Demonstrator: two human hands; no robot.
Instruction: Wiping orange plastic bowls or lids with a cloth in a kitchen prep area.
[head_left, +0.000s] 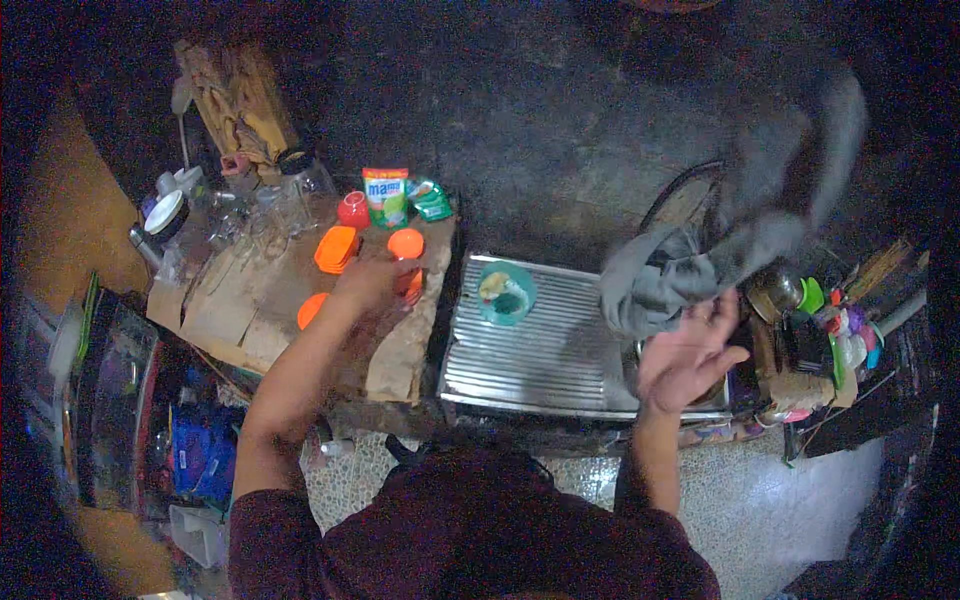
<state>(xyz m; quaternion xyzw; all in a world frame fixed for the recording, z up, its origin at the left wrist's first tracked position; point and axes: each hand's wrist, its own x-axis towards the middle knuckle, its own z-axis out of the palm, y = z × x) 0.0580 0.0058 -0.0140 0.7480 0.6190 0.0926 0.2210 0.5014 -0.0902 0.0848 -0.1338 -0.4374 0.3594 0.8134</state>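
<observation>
My left hand (375, 285) reaches over the cardboard-covered counter (292, 315), its fingers at an orange plastic dish (412, 285); whether they grip it cannot be told. Beside it lie a round orange dish (406, 244), a stack of rectangular orange containers (337, 250) and another orange dish (312, 310), partly behind my forearm. My right hand (694, 352), slightly blurred, is palm up with fingers spread over the sink's right part. Bunched grey material (660, 281) hangs just above its fingertips. On the ribbed metal drainboard (532, 360) stands a teal bowl (507, 293) holding a sponge and something whitish.
A red cup (354, 211), a dish-soap pouch (386, 196) and a green packet (430, 199) stand at the counter's back. Glassware (274, 217) crowds the left. Right of the sink are a metal pot (775, 291) and a dark rack (810, 345) with colourful items.
</observation>
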